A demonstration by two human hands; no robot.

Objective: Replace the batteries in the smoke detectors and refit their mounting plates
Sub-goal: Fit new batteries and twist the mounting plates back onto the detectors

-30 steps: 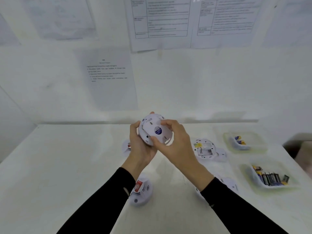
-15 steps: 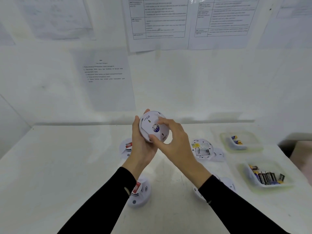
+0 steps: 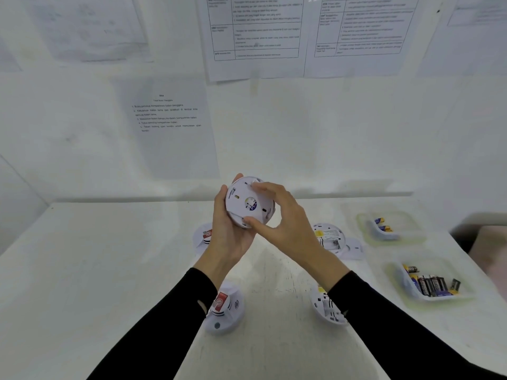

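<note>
Cupping the round white plastic smoke detector (image 3: 248,205) from behind, the left hand (image 3: 229,237) grips it; the right hand (image 3: 285,218) pinches its facing white mounting plate (image 3: 247,212) edge-to-edge, nearer for twisting.

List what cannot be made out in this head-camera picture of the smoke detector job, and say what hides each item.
- Front face of the held smoke detector: turned away, cupped in the left hand; right hand covers its rim.
- Far-left detector: mostly behind the left hand.
- Near-right detector: partly under the right sleeve.
- Wall sheets: print blurred, tops cut off by the edge.
- Battery labels: too small.
</note>
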